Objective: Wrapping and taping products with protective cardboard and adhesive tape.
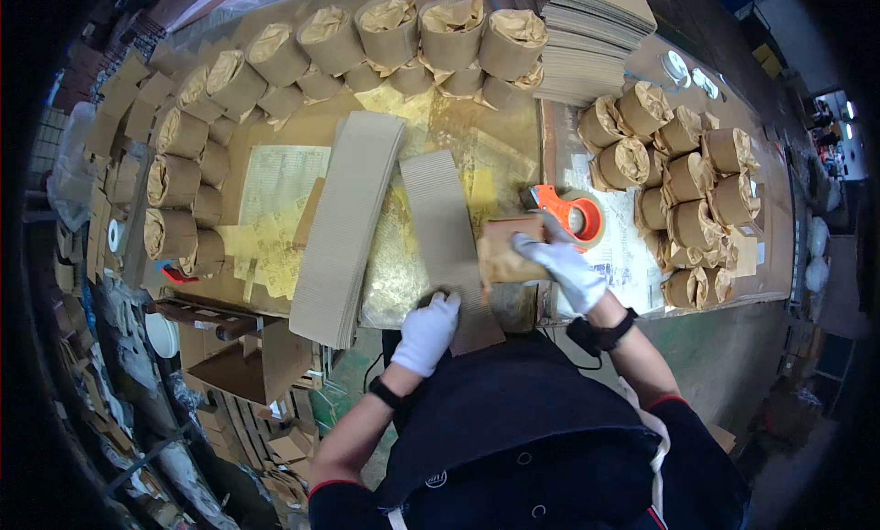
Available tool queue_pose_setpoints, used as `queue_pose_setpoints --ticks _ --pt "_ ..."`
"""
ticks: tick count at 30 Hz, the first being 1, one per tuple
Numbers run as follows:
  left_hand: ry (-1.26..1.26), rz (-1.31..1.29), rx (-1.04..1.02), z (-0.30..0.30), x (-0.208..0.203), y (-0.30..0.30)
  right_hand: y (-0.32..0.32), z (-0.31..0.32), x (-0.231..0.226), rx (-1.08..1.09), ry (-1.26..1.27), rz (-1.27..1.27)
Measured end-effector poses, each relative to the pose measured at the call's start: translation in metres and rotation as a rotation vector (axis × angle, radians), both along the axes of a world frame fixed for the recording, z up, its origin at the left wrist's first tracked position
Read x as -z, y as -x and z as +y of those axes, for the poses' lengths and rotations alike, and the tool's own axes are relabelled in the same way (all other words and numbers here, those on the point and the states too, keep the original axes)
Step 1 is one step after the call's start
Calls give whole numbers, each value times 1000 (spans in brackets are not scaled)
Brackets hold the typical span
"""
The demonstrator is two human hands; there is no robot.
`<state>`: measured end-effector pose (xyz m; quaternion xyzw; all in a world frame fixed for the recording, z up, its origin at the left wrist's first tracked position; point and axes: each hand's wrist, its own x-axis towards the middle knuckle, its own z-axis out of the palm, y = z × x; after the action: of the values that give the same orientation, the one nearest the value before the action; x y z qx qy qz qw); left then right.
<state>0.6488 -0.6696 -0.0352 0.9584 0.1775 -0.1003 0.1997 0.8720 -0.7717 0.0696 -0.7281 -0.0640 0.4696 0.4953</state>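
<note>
My left hand (427, 334), in a white glove, has its fingers closed on the near left edge of a corrugated cardboard strip (440, 214) that lies lengthwise in front of me. To its right, my gloved right hand (570, 262) grips a brown paper-wrapped piece (510, 246) by its right side, thumb and fingers over it. This piece sits against the strip's right edge; what is inside the paper is hidden. Just beyond the right hand lies an orange tape dispenser (550, 203) with a roll of tape. A pile of long cardboard strips (346, 232) lies left of the single strip.
Cardboard-wrapped rolls with crumpled paper tops (332, 43) curve along the table's far and left edges, stacked in two layers. More wrapped rolls (697, 217) stand at the right. Flat cardboard sheets (591, 40) are piled at the back. An open carton (247, 370) sits below left.
</note>
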Motion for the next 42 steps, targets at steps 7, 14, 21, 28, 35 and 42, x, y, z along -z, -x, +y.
queue_pose_setpoints --ticks 7,14,21,28,35,42 --pt "78 -133 51 0 -4 44 31 41 69 -464 196 195" --pt "226 -772 -316 68 -20 -27 2 91 69 -626 280 -699" --pt "1100 -939 -1106 66 25 -69 -12 110 132 -492 -11 -354" --pt "1069 -888 -793 70 -1 -30 6 99 118 -647 -296 -547" --pt "174 -695 -565 59 -19 -28 6 99 49 -785 31 -1099" --pt "-68 -667 -388 41 -25 -32 35 88 38 -436 88 -526"
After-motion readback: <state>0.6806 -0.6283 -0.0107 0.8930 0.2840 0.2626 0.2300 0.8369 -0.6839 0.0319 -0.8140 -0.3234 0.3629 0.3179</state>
